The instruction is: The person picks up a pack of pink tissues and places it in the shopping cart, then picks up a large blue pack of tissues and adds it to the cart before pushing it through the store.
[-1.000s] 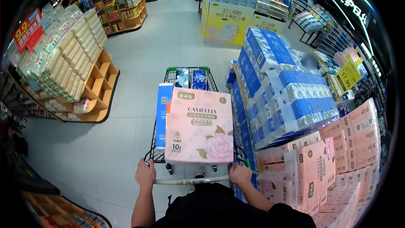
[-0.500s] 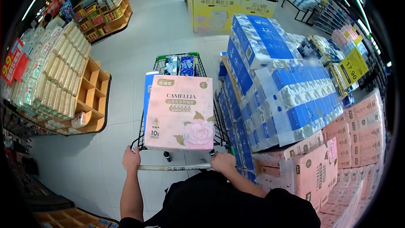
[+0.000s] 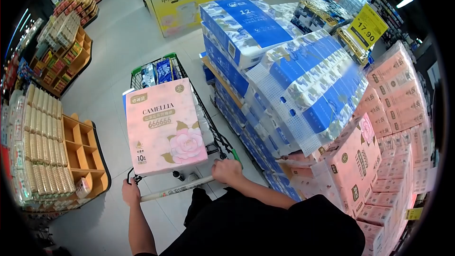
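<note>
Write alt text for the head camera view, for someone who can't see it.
The left hand and right hand grip the cart handle of a shopping cart carrying a large pink Camellia tissue pack. Stacked blue tissue packs and pink tissue packs rise on the right; wooden shelves stand left.

Hemmed in on the right of the cart (image 3: 211, 132) by stacked blue tissue packs (image 3: 284, 80), just beside it, and pink packs (image 3: 398, 99). Open across the floor (image 3: 118, 42) ahead and left. Bounded far left by a wooden shelf (image 3: 78, 156), ahead by a yellow display (image 3: 182, 4).
</note>
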